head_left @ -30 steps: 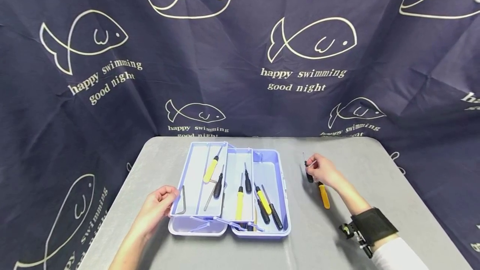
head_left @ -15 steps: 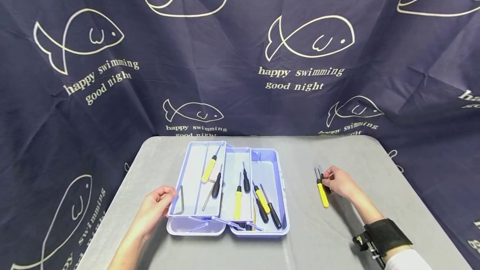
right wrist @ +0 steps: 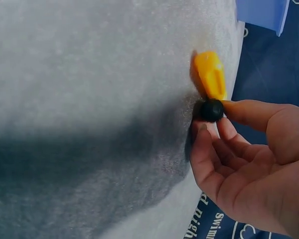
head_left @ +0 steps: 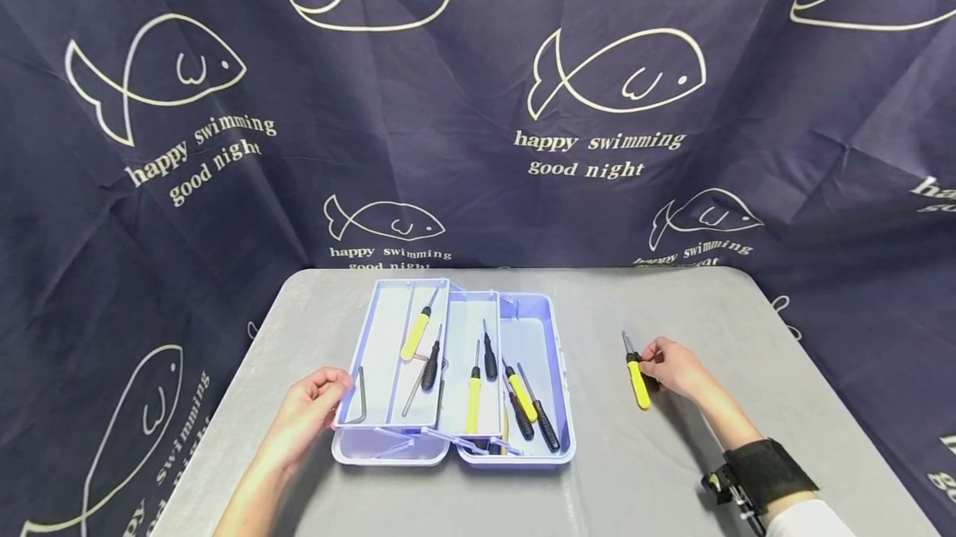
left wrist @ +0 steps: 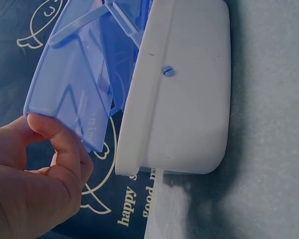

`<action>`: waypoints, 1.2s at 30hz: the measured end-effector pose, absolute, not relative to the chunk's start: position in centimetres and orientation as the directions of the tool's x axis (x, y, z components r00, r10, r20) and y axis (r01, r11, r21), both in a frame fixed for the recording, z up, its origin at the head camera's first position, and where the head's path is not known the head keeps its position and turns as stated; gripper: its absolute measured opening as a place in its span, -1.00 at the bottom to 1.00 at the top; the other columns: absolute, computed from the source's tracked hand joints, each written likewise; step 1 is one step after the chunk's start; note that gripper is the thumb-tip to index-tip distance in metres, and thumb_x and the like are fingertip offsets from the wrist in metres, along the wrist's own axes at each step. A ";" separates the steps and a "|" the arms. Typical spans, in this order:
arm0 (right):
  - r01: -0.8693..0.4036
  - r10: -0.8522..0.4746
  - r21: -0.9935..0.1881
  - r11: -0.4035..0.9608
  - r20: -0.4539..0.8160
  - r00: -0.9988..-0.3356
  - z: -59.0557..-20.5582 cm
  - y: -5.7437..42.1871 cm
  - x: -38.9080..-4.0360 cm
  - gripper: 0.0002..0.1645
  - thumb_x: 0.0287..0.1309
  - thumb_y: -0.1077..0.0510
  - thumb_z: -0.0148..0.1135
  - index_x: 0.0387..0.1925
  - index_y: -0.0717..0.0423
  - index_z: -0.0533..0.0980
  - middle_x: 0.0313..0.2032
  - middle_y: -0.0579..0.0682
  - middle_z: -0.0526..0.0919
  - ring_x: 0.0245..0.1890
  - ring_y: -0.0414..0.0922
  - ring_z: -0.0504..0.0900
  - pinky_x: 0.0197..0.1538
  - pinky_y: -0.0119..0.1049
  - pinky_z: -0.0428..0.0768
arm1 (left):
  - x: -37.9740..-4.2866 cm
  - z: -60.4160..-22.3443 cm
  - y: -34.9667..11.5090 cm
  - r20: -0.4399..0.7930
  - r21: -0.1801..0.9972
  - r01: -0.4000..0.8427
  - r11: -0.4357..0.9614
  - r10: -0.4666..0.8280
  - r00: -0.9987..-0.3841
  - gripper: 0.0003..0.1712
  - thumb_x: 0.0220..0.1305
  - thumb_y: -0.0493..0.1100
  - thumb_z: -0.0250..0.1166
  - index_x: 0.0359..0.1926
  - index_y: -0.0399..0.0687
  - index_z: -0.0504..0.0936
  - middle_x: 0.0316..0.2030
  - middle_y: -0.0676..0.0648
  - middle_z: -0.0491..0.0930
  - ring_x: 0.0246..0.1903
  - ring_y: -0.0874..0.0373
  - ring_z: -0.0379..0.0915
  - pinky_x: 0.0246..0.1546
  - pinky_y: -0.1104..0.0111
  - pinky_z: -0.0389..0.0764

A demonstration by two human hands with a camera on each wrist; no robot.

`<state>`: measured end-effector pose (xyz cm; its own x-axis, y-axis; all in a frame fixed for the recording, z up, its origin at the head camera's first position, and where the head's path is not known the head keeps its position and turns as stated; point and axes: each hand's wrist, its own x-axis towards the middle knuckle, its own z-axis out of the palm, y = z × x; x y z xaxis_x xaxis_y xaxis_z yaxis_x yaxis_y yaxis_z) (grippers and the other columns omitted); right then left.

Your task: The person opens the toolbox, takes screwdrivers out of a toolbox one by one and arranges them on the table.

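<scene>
In the head view my left hand (head_left: pixel 314 404) pinches the left edge of the upper tray (head_left: pixel 392 354) of a purple toolbox (head_left: pixel 568 412), standing with its trays spread out. The left wrist view shows thumb and fingers gripping the tray's corner (left wrist: pixel 65 99). At the right, my right hand (head_left: pixel 672 367) holds a black-handled screwdriver (right wrist: pixel 212 110) by its handle, low over the table. Right beside it lies a yellow-handled screwdriver (head_left: pixel 639 386), its shaft pointing away from me. Most of the black screwdriver is hidden by the hand and the yellow one.
Inside the toolbox lie several yellow and black screwdrivers, among them a black one (head_left: pixel 490 358) in the middle tray. A hex key (head_left: pixel 363 394) sits in the upper tray's left compartment. The grey table (head_left: pixel 597 487) ends at a dark fish-print curtain (head_left: pixel 478 105).
My right hand has moved to the right and toward me with the black screwdriver, bringing it from left of the yellow screwdriver to its right side. The left hand keeps its grip on the tray.
</scene>
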<state>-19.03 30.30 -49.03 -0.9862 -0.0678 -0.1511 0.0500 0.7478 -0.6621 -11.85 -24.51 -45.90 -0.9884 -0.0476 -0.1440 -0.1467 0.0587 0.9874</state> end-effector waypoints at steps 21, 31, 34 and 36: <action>0.056 -0.065 -0.594 0.802 -0.180 -0.981 -48.9 29.1 -18.1 -0.55 0.19 0.13 0.45 -0.20 0.32 0.36 -0.32 0.15 0.59 -0.43 -0.07 0.57 -0.38 -0.22 0.59 | -11.8 -45.8 -24.5 -0.134 0.989 -0.137 0.058 -0.050 -0.990 -0.90 0.49 -0.33 0.14 -0.22 -0.26 0.56 -0.51 0.09 0.60 -0.53 0.30 0.50 -0.51 0.45 0.54; 0.041 -0.064 -0.582 0.812 -0.159 -0.985 -48.8 28.9 -18.3 -0.60 0.16 0.19 0.44 -0.19 0.30 0.40 -0.32 0.13 0.61 -0.32 0.00 0.59 -0.35 -0.20 0.61 | -11.7 -45.9 -24.4 -0.132 0.989 -0.136 0.065 -0.052 -0.990 -0.90 0.49 -0.33 0.15 -0.20 -0.30 0.55 -0.53 0.08 0.58 -0.54 0.30 0.48 -0.52 0.46 0.52; 0.047 -0.058 -0.581 0.813 -0.160 -0.985 -48.8 28.9 -18.3 -0.60 0.16 0.19 0.45 -0.18 0.31 0.40 -0.31 0.13 0.61 -0.32 0.01 0.60 -0.35 -0.20 0.62 | -11.7 -45.9 -24.4 -0.129 0.989 -0.132 0.067 -0.050 -0.990 -0.90 0.49 -0.33 0.15 -0.20 -0.31 0.54 -0.53 0.08 0.57 -0.55 0.30 0.47 -0.53 0.46 0.50; 0.055 -0.054 -0.583 0.811 -0.167 -0.984 -48.8 28.9 -18.3 -0.61 0.17 0.18 0.44 -0.19 0.30 0.40 -0.31 0.14 0.60 -0.33 0.00 0.60 -0.35 -0.20 0.63 | -11.7 -45.9 -24.4 -0.129 0.989 -0.132 0.067 -0.048 -0.990 -0.90 0.49 -0.33 0.15 -0.20 -0.31 0.54 -0.53 0.08 0.58 -0.55 0.29 0.48 -0.53 0.45 0.51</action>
<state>-18.31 28.87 -48.78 -0.9845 -0.0536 -0.1670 0.0547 0.8107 -0.5829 -11.72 -24.41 -45.85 -0.9905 -0.0482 -0.1288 -0.1318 0.0667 0.9890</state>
